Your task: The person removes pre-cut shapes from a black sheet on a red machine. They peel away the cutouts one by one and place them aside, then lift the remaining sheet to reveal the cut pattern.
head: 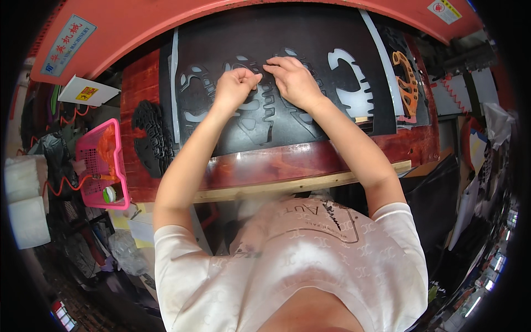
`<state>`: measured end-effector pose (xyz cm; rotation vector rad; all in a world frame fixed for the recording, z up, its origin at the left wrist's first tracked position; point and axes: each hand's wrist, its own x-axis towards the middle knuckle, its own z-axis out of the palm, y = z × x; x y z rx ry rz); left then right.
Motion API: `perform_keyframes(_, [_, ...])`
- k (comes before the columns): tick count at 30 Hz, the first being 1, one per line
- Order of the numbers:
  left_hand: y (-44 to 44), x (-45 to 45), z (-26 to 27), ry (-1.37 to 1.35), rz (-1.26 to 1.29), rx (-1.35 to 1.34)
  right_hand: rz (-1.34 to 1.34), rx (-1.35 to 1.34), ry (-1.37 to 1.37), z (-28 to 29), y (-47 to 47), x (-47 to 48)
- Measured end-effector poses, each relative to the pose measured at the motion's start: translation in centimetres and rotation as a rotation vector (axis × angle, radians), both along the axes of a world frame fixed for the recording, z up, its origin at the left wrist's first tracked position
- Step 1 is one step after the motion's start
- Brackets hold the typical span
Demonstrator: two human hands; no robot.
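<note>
A black rubber-like sheet [269, 33] with die-cut, sole-like shapes lies flat before me. My left hand [235, 89] is over the middle cut shapes, thumb and forefinger pinched together. Whether a small bit sits between those fingertips cannot be made out. Beside it, my right hand [293, 79] rests palm down over the sheet, fingers spread, partly covering another cut shape. A notched cut-out opening [356, 89] at the right shows the white surface beneath. Between my forearms, a cut outline with square notches [269, 103] remains in the sheet.
Stacked black cut pieces [151, 139] lie left on the red-brown table [265, 166]. An orange cutting die [406, 85] stands right of the sheet. Past the table's left edge is a pink plastic basket [99, 166]. A salmon-red machine beam [137, 29] spans the far side.
</note>
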<state>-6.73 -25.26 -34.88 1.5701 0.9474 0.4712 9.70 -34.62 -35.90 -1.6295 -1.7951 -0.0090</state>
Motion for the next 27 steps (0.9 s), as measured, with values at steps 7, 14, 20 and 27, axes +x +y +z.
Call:
perform_keyframes(7, [-3.2,-1.4,-0.5,-0.222,0.144,0.174,-0.036,-0.014,-0.048,0.0,0.0,-0.3])
perform_keyframes(14, [-7.5,-7.3,2.6,-0.31,-0.08,0.661,-0.042,0.007,-0.083,-0.1,0.1,-0.3])
perform_keyframes(20, [-9.1,-6.8,2.9,-0.274,-0.25,0.949,-0.028,0.003,-0.052,-0.3,0.1,-0.3])
perform_keyframes(27, [-5.2,-4.1,2.2,0.194,-0.226,0.931,0.075,-0.061,-0.004,0.1,-0.3,0.3])
